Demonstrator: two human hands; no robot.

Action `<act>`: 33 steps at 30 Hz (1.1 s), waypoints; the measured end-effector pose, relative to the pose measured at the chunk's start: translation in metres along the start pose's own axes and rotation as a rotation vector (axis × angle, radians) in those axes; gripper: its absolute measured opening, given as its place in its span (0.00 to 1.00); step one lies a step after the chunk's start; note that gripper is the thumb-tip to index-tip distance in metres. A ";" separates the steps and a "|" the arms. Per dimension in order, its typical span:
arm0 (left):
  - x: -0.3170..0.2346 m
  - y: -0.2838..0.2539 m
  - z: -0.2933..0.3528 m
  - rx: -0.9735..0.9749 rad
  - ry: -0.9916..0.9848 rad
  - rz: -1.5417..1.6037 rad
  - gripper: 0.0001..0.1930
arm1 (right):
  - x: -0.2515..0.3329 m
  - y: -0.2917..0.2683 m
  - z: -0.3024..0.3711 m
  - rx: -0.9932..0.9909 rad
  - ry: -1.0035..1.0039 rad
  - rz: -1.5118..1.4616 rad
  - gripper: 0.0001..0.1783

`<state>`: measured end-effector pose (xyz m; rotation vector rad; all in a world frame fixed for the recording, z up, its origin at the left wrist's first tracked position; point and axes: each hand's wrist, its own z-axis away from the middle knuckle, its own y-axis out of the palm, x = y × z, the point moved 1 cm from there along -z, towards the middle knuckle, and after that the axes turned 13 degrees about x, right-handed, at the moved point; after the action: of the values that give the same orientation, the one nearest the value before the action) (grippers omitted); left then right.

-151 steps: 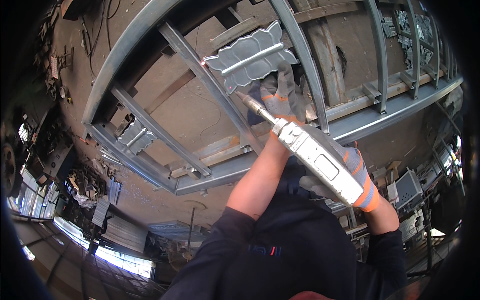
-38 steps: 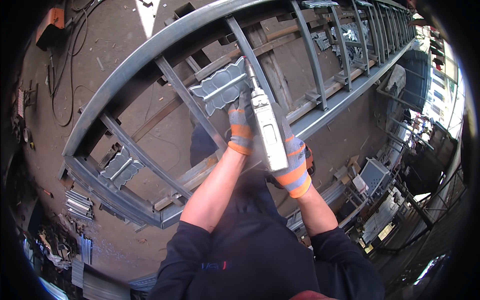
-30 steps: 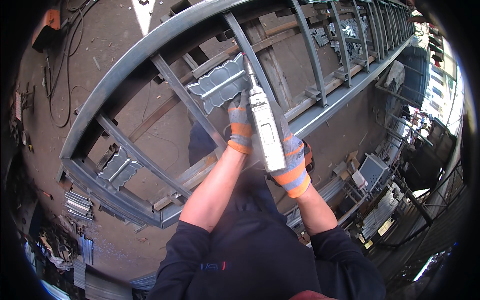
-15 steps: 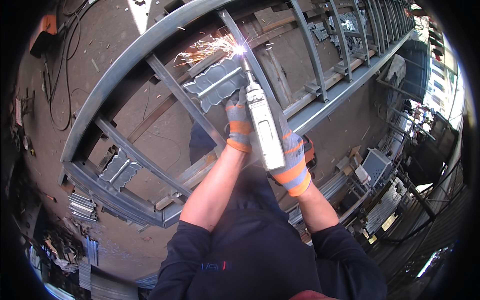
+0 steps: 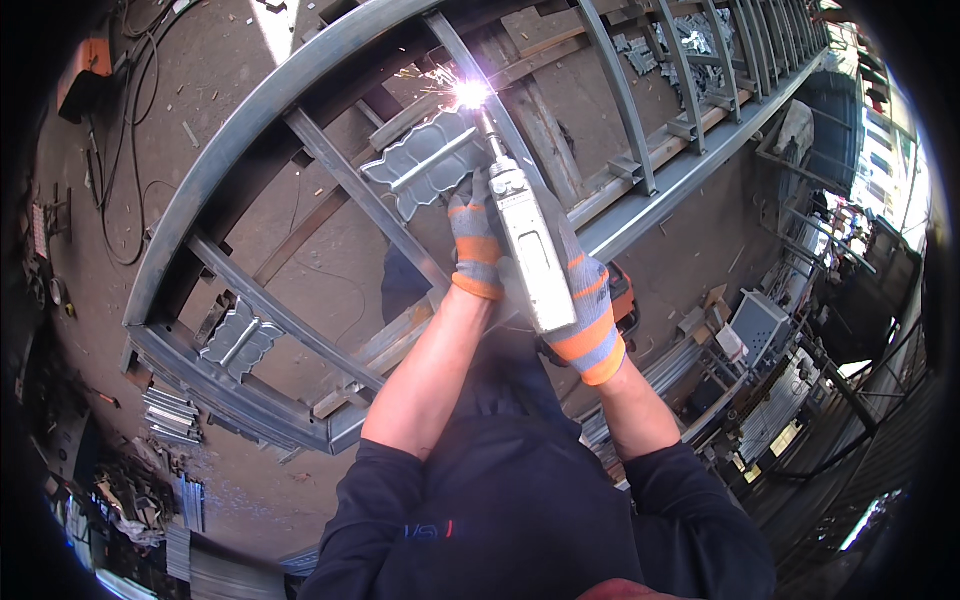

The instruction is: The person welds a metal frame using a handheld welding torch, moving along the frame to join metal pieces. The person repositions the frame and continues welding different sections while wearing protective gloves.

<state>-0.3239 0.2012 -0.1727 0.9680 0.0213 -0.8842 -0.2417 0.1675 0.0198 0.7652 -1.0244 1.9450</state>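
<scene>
A white handheld welding gun [image 5: 535, 260] points away from me, its nozzle at a bright weld glow [image 5: 471, 94] with sparks. The glow sits where a grey metal crossbar [image 5: 512, 135] meets the corner of a wavy-edged decorative metal panel [image 5: 425, 160]. My right hand [image 5: 597, 315], in a grey and orange glove, is closed round the gun's body from the right, fingers partly hidden beneath it. My left hand [image 5: 476, 245], gloved alike, is closed against the gun's front left side, just below the panel; its fingertips are partly hidden.
A large curved metal frame [image 5: 190, 200] with several crossbars surrounds the work. A second wavy panel [image 5: 240, 340] sits in its lower left bay. Cables [image 5: 132, 150] lie on the floor at the left. Metal strips [image 5: 172, 415] are stacked below. A grey crate [image 5: 757, 325] stands at the right.
The nozzle and weld point have shifted slightly left and up along the joint. The glow is larger and the spark spray shorter. Both hands keep their hold.
</scene>
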 end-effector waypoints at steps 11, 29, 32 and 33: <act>0.001 0.001 0.001 -0.026 -0.015 -0.046 0.15 | -0.002 0.001 0.002 -0.029 -0.033 0.068 0.20; -0.013 0.043 0.010 -0.049 -0.022 0.109 0.12 | -0.002 0.001 0.066 -0.020 0.171 -0.061 0.23; -0.008 0.041 0.009 0.039 -0.027 0.154 0.15 | -0.012 0.001 0.077 -0.006 0.198 -0.120 0.26; -0.006 0.039 0.012 0.101 -0.037 0.136 0.16 | -0.016 -0.001 0.080 0.034 0.210 -0.116 0.27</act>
<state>-0.3061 0.2069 -0.1357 1.0346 -0.1204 -0.7829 -0.2215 0.0929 0.0465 0.6098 -0.8047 1.9009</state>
